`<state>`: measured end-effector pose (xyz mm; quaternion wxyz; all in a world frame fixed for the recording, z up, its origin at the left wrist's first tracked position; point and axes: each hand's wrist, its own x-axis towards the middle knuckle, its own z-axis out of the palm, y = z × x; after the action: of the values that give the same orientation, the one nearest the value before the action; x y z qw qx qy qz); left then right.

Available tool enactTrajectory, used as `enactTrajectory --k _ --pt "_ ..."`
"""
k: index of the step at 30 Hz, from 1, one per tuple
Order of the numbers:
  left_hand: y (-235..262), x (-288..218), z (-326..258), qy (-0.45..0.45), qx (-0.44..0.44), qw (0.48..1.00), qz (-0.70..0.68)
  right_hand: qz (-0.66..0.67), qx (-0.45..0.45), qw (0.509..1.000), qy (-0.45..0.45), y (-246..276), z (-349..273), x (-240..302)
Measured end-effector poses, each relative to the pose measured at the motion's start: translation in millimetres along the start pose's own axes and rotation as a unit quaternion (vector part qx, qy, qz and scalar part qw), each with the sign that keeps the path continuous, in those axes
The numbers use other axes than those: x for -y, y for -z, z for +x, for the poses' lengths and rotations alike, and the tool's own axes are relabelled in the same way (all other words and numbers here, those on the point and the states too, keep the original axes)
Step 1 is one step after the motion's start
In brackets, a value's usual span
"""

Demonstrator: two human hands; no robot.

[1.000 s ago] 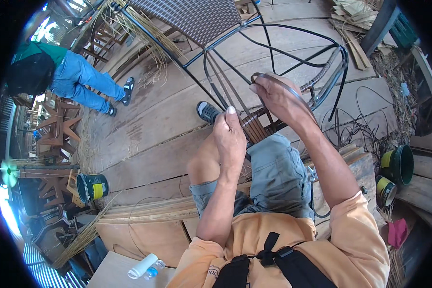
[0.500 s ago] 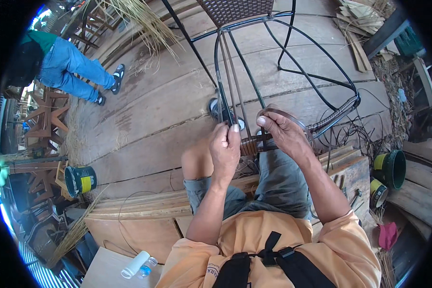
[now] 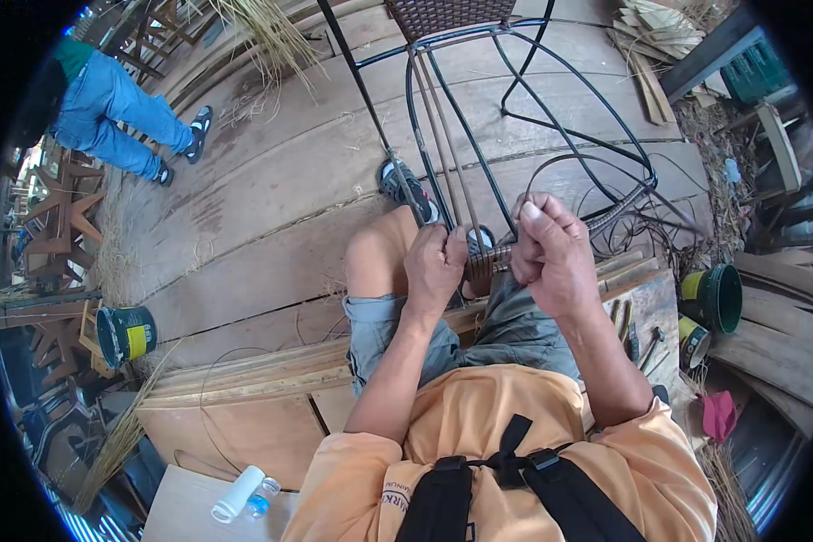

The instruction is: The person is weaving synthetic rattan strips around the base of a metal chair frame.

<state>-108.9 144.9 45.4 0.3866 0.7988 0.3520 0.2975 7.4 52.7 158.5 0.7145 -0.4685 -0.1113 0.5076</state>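
A chair frame of thin dark metal tubing (image 3: 489,172) stands tilted before me, with a brown woven panel (image 3: 447,18) at its far end. Brown strands (image 3: 449,144) run lengthwise down to its near bar, where several turns of strip (image 3: 481,263) are wound. My left hand (image 3: 435,266) is closed at the left end of that winding, thumb pressed to the fingers; what lies inside its grip is mostly hidden. Just right of the winding, my right hand (image 3: 558,253) pinches a flat brown weaving strip (image 3: 560,157), which arcs up and away to the right.
Loose strip coils lie beyond the near bar at right. Stacked planks (image 3: 244,375) are by my legs, with hand tools (image 3: 652,348) on the right. Green buckets (image 3: 719,298) stand on both sides. A person in jeans (image 3: 122,113) stands far left. A white bottle (image 3: 238,494) lies lower left.
My right hand has turned and drawn slightly right of the winding. The strip it holds now swings out in a wider loop. My left hand stays by the winding; the whole view has shifted a little.
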Motion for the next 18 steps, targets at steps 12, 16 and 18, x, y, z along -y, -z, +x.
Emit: enactTrajectory --k 12,16,18 --pt "9.3 -81.7 33.7 0.048 0.072 0.973 -0.213 -0.366 0.062 0.903 0.216 -27.6 111.7 95.0" --pt "-2.2 -86.5 72.6 0.133 0.159 0.932 -0.299 -0.305 0.03 0.891 0.335 -23.5 162.7 153.2" --pt "-0.6 -70.1 88.4 0.185 0.122 0.919 -0.327 -0.567 -0.254 0.712 0.328 -18.8 169.6 200.3"
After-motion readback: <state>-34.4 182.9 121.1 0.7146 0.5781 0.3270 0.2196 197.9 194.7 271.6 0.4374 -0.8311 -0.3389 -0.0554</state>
